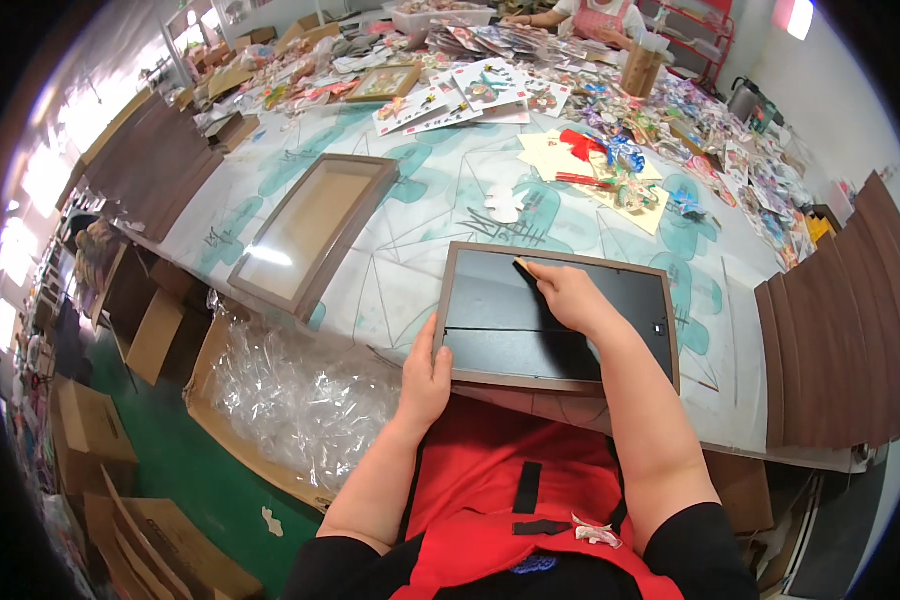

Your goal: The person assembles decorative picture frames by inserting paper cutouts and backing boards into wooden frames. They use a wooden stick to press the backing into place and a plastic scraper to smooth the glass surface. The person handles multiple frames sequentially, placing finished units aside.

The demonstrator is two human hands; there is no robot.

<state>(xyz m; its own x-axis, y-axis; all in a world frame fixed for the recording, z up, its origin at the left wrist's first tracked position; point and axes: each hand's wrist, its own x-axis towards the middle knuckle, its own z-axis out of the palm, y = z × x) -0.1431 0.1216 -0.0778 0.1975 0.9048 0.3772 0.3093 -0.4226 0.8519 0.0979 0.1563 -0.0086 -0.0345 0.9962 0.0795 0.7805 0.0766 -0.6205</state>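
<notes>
A brown picture frame lies face down at the table's near edge, its black backing board upward. My left hand grips the frame's left edge, with the thumb on top. Over the upper part of the backing is my right hand, its fingers closed round a small dark tool with a light tip. The tool touches or nearly touches the backing close to the far rim; its exact kind is hidden by my fingers. Left of it rests a second brown frame with a glazed front and tan inside.
Brown frames stand stacked at the right and far left. Picture cards, yellow sheets with ribbon pieces and a white cutout lie beyond. A carton of clear plastic wrap sits below the table; another person is at the far side.
</notes>
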